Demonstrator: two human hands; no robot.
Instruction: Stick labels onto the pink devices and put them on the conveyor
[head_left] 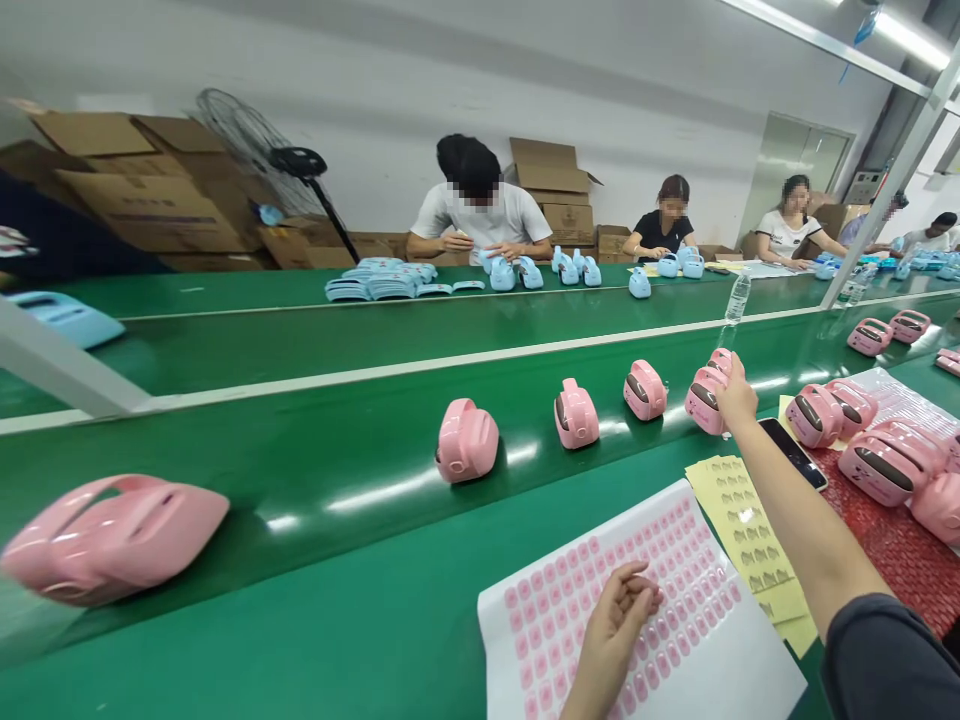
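My right hand point(736, 396) is stretched forward, its fingers closed around a pink plastic case point(705, 402) with a top handle and a dark window, at the conveyor belt's near edge. My left hand point(616, 622) is above a white sheet point(525, 572) with rows of pink oval stickers. Its fingers are curled together; whatever they may hold is too small to make out. Yellow sticker sheets point(742, 530) lie between the white sheet and my right forearm. More pink cases, such as this one point(466, 440), stand spaced along the green belt to the left.
A phone point(793, 452), several pink cases point(892, 462) and a red textured mat point(885, 540) lie at the right. A clear bottle point(736, 300) stands behind my right hand. Across the belt, people handle blue cases point(502, 273). A white post point(892, 190) rises at right.
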